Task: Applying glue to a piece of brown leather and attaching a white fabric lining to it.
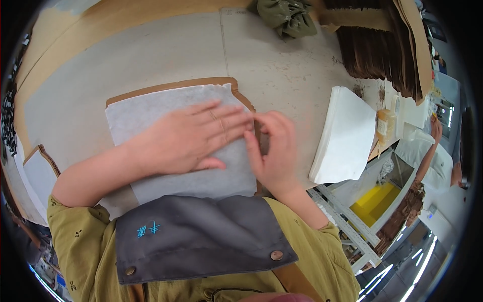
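A thin white sheet lies over a slightly larger brown sheet, whose edge shows along the far and right sides. My left hand rests flat across the white sheet with its fingers stretched toward the right edge. Beside those fingertips, my right hand is curled at the right edge, thumb and forefinger bent toward each other. Slight blur and the overlapping fingers hide what the right hand pinches, if anything.
Right of my hands lies a stack of white sheets. Dark brown sheets are piled at the far right, near a crumpled olive cloth. A jar stands behind the stack. More sheets lie at the left.
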Motion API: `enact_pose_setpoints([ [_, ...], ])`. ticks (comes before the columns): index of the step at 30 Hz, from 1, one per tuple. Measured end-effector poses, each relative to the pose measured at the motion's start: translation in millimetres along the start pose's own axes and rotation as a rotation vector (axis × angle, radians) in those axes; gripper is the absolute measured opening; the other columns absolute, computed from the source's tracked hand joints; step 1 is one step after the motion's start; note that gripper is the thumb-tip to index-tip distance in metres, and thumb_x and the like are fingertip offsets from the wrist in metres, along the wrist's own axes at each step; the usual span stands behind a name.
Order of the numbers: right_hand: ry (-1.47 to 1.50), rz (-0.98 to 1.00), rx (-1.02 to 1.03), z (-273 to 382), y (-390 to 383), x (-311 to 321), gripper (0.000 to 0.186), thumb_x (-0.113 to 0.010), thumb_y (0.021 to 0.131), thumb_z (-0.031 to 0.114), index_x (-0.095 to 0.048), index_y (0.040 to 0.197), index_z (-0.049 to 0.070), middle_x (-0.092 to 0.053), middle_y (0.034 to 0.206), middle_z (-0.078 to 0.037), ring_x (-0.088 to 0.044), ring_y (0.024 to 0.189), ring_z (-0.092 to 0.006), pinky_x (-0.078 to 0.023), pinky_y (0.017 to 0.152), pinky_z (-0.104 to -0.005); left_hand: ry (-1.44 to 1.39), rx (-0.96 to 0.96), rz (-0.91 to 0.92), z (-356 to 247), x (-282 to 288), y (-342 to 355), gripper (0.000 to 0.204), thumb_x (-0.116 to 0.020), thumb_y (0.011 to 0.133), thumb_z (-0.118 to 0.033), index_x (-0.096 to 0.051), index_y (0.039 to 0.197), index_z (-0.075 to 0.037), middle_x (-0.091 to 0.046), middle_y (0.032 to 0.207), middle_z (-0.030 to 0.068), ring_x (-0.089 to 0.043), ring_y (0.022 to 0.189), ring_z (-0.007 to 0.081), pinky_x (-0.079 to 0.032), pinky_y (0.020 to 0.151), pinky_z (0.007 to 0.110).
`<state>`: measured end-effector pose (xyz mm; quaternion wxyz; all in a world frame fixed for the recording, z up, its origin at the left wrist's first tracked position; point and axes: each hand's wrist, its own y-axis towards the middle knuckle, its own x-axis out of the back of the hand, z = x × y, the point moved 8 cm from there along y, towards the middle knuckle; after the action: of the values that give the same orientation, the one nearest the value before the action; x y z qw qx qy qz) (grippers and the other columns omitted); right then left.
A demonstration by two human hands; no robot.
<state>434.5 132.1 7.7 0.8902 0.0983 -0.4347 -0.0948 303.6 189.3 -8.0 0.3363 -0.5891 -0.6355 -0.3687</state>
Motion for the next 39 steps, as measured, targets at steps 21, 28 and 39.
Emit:
enact_pose_setpoints([
  [21,0.096,-0.006,-0.098,-9.3,-5.1,-4.1,0.038,-0.068,0.093,0.005,-0.061,0.130,0.002,-0.064,0.122,-0.016,-0.061,0.102,-0.0324,-0.050,0.089,-0.0418,0.100,0.227,0.022,4.8,9.0,-3.6,0.091,-0.048,0.092,-0.067,-0.036,0.159,-0.007,-0.034,0.166,0.0110,-0.031,0.154,0.0280,-0.023,0.126,0.046],
  [28,0.137,0.006,-0.107,-10.1,-1.9,-1.9,0.038,-0.069,0.094,0.008,-0.059,0.130,0.001,-0.065,0.120,-0.016,-0.061,0.093,-0.0278,-0.052,0.081,-0.0381,0.127,0.552,-0.075,31.9,18.3,-23.5,0.091,-0.062,0.090,-0.057,-0.034,0.159,-0.006,-0.031,0.167,0.0117,-0.029,0.155,0.0299,-0.026,0.125,0.046],
  [39,0.145,-0.039,-0.134,-7.7,8.9,6.8,0.042,-0.074,0.090,0.010,-0.059,0.128,0.001,-0.064,0.121,-0.016,-0.061,0.093,-0.0277,-0.052,0.081,-0.0356,-0.138,0.737,-0.087,61.5,69.0,-26.1,0.032,-0.080,0.083,-0.013,-0.063,0.109,-0.007,-0.059,0.094,0.0074,-0.060,0.092,0.0259,-0.049,0.090,0.039],
])
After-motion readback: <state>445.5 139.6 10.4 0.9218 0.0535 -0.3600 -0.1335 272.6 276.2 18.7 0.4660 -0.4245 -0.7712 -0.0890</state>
